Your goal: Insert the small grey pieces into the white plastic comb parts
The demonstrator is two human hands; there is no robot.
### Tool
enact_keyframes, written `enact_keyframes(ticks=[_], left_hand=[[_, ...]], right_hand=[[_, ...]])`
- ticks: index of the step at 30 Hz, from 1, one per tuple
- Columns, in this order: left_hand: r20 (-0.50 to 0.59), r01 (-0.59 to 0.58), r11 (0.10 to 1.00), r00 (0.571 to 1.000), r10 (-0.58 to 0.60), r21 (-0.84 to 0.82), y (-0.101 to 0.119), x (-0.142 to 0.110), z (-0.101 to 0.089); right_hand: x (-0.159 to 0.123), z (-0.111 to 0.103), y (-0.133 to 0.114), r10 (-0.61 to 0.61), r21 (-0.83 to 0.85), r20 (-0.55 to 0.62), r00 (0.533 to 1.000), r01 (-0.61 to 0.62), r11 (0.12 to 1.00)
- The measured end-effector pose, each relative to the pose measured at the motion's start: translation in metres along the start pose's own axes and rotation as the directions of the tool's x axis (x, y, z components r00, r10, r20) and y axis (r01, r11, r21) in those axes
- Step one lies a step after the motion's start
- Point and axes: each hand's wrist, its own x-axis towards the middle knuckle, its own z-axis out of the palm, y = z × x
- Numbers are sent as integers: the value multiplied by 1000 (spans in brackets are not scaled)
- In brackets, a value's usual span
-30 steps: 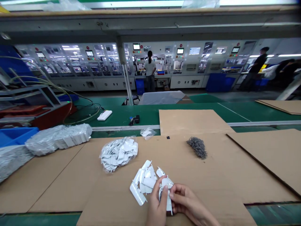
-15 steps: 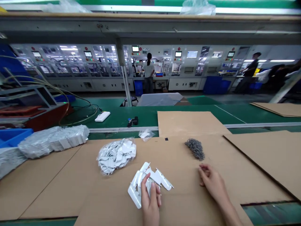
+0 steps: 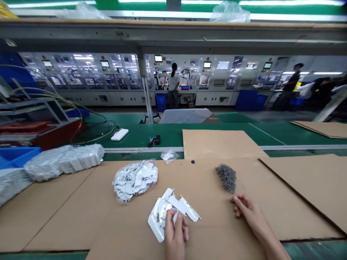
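My left hand [image 3: 175, 231] rests on a loose heap of flat white plastic parts [image 3: 168, 215] lying on brown cardboard [image 3: 81, 209], fingers curled around one white piece. My right hand [image 3: 248, 211] reaches toward a small pile of grey metal bits [image 3: 226, 177], fingertips pinched together just below it; what they hold, if anything, is too small to see. A clear bag of the same white parts [image 3: 135, 179] lies to the left of the heap.
A larger bag of white parts [image 3: 63, 161] and a blue bin [image 3: 16, 154] sit at the left. Beyond the cardboard runs a green conveyor belt [image 3: 162, 135] with a white device [image 3: 119, 134]. People stand at machines in the background.
One second ago both hands held a white part together over the heap. My right hand has since moved right to the grey pile; my left hand stays on the white parts.
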Motion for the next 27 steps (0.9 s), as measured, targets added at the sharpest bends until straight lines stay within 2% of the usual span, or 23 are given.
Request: enact_keyframes(ticks=[3,7,11,15,18,23,27], left_hand=[[29,15,998,999,-17,55,0,2,2],[77,3,997,997,-10,80,2,4,4],[105,-2,995,994,-9,99,4,4,3],[148,22,994,988,-38,111,3,6,1],[128,48,994,990,-61,98,2,7,0],[79,153,988,985,-152,-5,0,7,-3],[147,156,988,977,-152,-12,0,7,-5]], right_hand=[[-13,1,-4,6,92,49,999,-11,996],[-19,-3,-9,35,83,163,986,-49,995],[-10,-7,-5,35,-85,1,999,-35,996],[-2,-7,-2,-13,-103,40,999,18,995],[-6,-7,-10,-5,-71,24,1000,7,997],[-33,3,-29,23,168,196,980,-56,984],[-54,37,-34,39,445,302,953,-177,878]])
